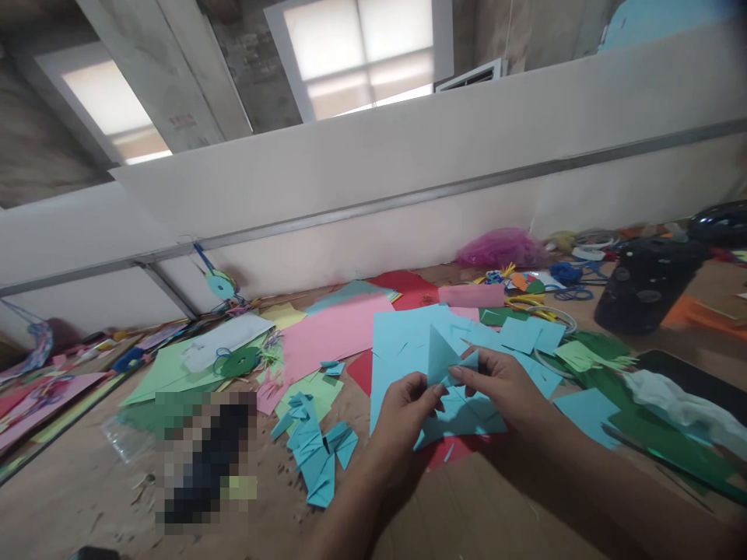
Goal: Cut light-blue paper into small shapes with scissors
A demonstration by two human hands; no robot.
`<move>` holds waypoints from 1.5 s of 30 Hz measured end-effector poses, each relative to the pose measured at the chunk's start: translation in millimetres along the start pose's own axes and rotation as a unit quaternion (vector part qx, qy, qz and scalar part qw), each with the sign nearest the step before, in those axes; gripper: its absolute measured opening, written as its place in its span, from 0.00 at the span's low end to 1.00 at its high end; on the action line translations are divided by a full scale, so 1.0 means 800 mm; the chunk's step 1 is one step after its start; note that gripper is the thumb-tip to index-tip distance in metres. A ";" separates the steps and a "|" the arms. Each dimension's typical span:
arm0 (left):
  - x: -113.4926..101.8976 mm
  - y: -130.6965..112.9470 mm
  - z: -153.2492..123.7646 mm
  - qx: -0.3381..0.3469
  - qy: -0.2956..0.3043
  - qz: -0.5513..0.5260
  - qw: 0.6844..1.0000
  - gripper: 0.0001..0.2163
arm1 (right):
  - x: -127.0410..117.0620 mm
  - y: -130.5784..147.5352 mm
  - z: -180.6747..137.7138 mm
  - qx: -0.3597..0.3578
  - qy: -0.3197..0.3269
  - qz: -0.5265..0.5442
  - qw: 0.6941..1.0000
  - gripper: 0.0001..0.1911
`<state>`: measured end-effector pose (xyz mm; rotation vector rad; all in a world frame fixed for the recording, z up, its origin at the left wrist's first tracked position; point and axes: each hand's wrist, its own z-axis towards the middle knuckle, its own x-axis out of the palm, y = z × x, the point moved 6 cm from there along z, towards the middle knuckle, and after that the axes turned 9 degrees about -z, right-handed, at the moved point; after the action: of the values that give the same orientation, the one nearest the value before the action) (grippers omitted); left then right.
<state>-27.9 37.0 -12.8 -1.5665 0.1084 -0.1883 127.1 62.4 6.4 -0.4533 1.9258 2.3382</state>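
Observation:
Between my two hands is a small piece of blue paper (pixel 442 354), partly folded, with a pointed corner standing up. My left hand (pixel 408 400) pinches its lower left side between thumb and fingers. On the right side, my right hand (pixel 496 377) grips the same piece, thumb pressed onto a fold. Beneath them lies a large blue sheet (pixel 402 334) with a red sheet (pixel 467 449) showing under its near edge. A heap of folded blue paper pieces (pixel 315 455) rests left of my left hand. Several blue paper squares (pixel 522 334) are spread beyond my right hand.
Pink sheets (pixel 332 334), green sheets (pixel 169 365) and a dark green sheet (pixel 671 435) cover parts of the table. A black cup (pixel 647 288) and a crumpled white tissue (pixel 682 404) are at the right. A pink plastic bag (pixel 502 247) lies by the white partition (pixel 350 241).

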 end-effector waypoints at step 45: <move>-0.001 -0.001 0.000 -0.020 -0.006 -0.004 1.000 0.13 | 0.009 -0.001 -0.001 0.066 0.042 0.055 0.995 0.17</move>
<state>-28.9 36.9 -11.9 -1.6082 0.0981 -0.1838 120.8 60.6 3.9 -0.4521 2.1797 2.2715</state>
